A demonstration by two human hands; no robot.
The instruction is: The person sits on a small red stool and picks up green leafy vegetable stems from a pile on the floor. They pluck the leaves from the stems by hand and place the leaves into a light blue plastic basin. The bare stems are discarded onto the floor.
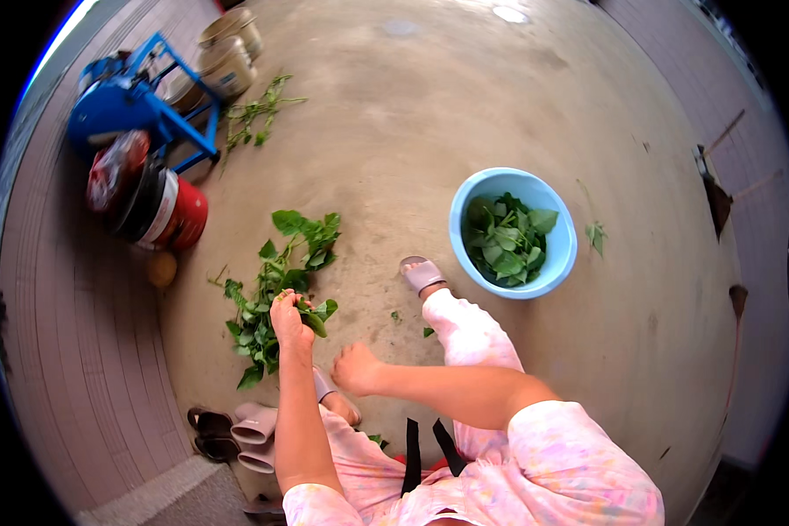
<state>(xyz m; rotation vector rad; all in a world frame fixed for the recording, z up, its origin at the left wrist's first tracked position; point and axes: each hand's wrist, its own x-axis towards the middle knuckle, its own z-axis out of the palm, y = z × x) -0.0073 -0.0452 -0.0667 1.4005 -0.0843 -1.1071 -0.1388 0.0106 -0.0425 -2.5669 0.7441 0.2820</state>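
Note:
My left hand (290,317) is closed on green leaves (315,319), held above a heap of leafy vines (256,329) on the concrete floor at the left. To its right, my right hand (357,369) is curled over the floor between my feet; its fingers point away from the camera, so whether it holds anything cannot be told. A light blue plastic basin (569,246) stands beyond my right foot, with picked green leaves (509,240) inside.
A red bucket (187,214), a blue metal-framed machine (171,118) and plastic buckets (227,66) stand along the left wall. Cut stems (260,115) lie beside them. Shoes (255,427) sit at the lower left. A dustpan (715,197) is at the right wall.

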